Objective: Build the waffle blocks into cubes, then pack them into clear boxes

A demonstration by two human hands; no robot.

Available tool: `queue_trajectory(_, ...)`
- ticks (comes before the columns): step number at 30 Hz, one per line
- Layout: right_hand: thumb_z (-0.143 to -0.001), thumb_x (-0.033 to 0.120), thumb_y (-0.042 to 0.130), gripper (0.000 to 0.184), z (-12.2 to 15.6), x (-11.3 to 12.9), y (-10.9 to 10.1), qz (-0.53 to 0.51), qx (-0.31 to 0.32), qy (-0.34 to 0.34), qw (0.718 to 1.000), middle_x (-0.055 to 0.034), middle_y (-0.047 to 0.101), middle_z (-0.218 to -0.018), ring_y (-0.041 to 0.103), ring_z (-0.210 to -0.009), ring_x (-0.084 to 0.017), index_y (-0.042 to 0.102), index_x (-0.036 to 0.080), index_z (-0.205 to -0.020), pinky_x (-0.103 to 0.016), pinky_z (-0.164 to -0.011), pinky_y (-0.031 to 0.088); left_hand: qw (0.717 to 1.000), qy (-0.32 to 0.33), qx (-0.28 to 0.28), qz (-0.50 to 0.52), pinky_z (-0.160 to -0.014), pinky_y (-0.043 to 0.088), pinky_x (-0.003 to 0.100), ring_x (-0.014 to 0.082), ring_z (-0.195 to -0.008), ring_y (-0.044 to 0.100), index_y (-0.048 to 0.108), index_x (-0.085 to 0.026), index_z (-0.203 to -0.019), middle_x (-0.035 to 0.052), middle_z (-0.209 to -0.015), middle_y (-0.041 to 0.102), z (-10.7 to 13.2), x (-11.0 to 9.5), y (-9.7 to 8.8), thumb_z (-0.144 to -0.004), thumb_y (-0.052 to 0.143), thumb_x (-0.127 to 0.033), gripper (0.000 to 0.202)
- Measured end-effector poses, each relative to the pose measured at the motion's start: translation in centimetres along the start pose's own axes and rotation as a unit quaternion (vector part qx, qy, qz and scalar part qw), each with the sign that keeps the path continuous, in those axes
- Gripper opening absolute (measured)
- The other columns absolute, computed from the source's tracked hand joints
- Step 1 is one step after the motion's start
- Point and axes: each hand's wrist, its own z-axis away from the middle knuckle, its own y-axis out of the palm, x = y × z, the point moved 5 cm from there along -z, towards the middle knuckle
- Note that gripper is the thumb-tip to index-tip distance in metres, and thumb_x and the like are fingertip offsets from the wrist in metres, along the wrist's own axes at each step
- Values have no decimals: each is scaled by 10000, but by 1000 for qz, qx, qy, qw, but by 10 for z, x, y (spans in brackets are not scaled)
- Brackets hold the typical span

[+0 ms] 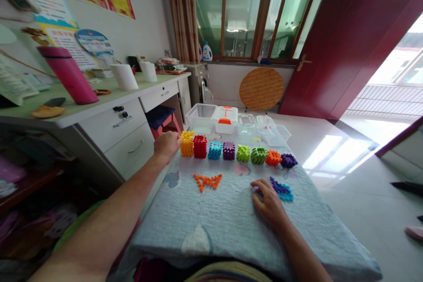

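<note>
A row of interlocking toy cubes stands across the far part of the blue-grey cloth (224, 220): yellow-orange (187, 144), red (200, 146), blue (215, 150), purple (228, 150), two green (251, 154), orange (273, 157) and a dark purple piece (288, 160). My left hand (167, 144) is closed against the left side of the yellow-orange cube. My right hand (267, 199) rests on the cloth, fingers curled beside a flat purple and blue piece (281, 188). An orange triangle piece (208, 181) lies between my hands.
Clear plastic boxes (202, 116), one with an orange latch (225, 120), stand behind the cubes. A white desk with drawers (125, 128) runs along the left, bearing a pink flask (69, 75) and white cups. A round wooden board (261, 88) leans under the window; a red door stands at the right.
</note>
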Motion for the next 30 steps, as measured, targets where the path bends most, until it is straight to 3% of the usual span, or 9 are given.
queue_trajectory(7,-783,167,484,255,0,-1,2,8,18,-3,1000,-82,600,-1010,590,-871,-192,621,200,-996,-339,-838,492,1000,-14,21,-18,-684,477,307,285,-920,657,749,-174,-920,152,-977,726,0,-5,7,-829,502,-321,302)
queue_trajectory(21,-791,155,479,239,1,-1,0,15,24,-5,1000,-87,585,-1019,580,-880,-191,620,185,-982,-331,-840,483,997,34,12,-72,-677,438,303,283,-912,635,737,-151,-905,156,-917,707,5,-8,6,-875,468,-364,345)
queue_trajectory(27,-784,156,491,232,0,-1,0,22,16,-15,1000,-79,598,-993,583,-889,-192,641,193,-957,-316,-834,482,996,45,-20,-78,-642,418,325,288,-867,613,724,-133,-877,154,-875,690,6,-6,5,-901,426,-391,396)
queue_trajectory(30,-778,154,497,233,0,-1,0,20,10,-18,1000,-76,601,-982,585,-899,-195,644,194,-953,-316,-842,480,995,58,-63,-56,-684,427,350,291,-883,594,715,-130,-866,155,-875,676,8,-7,-5,-911,413,-363,384)
